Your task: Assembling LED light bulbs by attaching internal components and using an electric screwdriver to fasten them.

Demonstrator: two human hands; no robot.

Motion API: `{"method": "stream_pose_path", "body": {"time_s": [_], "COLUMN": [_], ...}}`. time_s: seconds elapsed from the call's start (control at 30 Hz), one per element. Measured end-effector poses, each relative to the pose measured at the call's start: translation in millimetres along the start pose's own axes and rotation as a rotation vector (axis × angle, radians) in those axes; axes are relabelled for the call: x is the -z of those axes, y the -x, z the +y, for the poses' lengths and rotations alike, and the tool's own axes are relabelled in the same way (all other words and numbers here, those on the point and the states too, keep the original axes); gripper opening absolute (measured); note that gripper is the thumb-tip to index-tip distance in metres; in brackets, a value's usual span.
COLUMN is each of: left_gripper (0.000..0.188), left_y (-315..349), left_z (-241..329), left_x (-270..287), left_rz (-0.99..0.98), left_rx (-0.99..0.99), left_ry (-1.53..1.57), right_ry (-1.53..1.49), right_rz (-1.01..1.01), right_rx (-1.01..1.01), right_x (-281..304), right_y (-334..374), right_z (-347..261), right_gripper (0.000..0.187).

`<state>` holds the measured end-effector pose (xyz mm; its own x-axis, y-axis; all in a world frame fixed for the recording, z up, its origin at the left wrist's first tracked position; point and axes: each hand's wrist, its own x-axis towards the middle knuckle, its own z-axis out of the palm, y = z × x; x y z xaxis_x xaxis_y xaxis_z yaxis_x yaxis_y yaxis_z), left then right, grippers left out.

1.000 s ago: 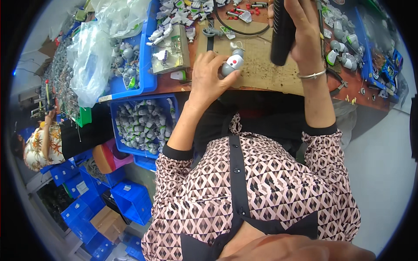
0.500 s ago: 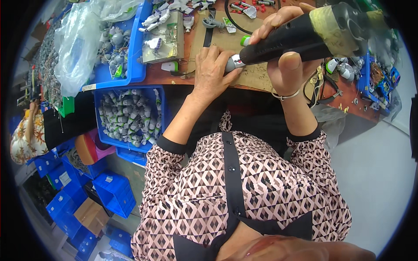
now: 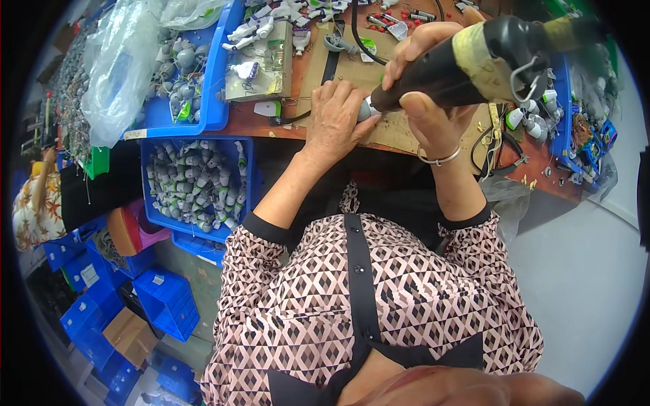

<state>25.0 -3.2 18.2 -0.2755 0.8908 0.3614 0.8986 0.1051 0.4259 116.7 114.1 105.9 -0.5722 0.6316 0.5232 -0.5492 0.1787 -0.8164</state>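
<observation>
My right hand (image 3: pixel 439 125) is wrapped round a black electric screwdriver (image 3: pixel 428 78) with a band of yellowish tape near its back end. A metal hook loop and a cable show at that end. The tool points left and slightly down. Its tip end meets a small grey-and-white plastic part (image 3: pixel 365 110), which my left hand (image 3: pixel 332 120) pinches against the worktable. The tip itself is hidden at the part. Beneath them lies a sheet of brown cardboard (image 3: pixel 399 130). A white-and-green plastic piece (image 3: pixel 267 108) rests left of my left hand.
A blue bin (image 3: pixel 215 101) of grey parts stands at the left, with a lower blue bin (image 3: pixel 249 193) full of grey-and-white assemblies. A metal box (image 3: pixel 277 74) bears white pieces. Red-tipped bits (image 3: pixel 379 21) lie at the back. More parts and cables crowd the right. A person (image 3: pixel 39 203) is far left.
The screwdriver's back end has swung a little left and toward me, and its hook loop now shows. A green-and-white piece by my right fingers is no longer visible. My left hand stays on the part.
</observation>
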Motion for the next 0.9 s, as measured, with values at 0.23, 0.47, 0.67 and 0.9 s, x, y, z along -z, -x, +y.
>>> {"method": "stream_pose_path", "body": {"time_s": [0.23, 0.47, 0.67, 0.9], "left_gripper": [0.037, 0.041, 0.051, 0.043], "left_y": [0, 1, -10, 0], "left_z": [-1, -1, 2, -2], "left_x": [-1, 1, 12, 7], "left_rz": [-0.009, 0.008, 0.115, 0.025], "left_rx": [0.024, 0.036, -0.011, 0.029], "left_ry": [0.0, 0.032, 0.111, 0.044], "right_ry": [-0.12, -0.145, -0.21, -0.235], "right_rz": [-0.016, -0.093, -0.034, 0.242], "right_rx": [-0.03, 0.098, 0.187, 0.029], "right_x": [-6, 6, 14, -9], "right_y": [-2, -14, -27, -22], "right_z": [-10, -9, -20, -28], "right_gripper": [0.061, 0.084, 0.064, 0.089]}}
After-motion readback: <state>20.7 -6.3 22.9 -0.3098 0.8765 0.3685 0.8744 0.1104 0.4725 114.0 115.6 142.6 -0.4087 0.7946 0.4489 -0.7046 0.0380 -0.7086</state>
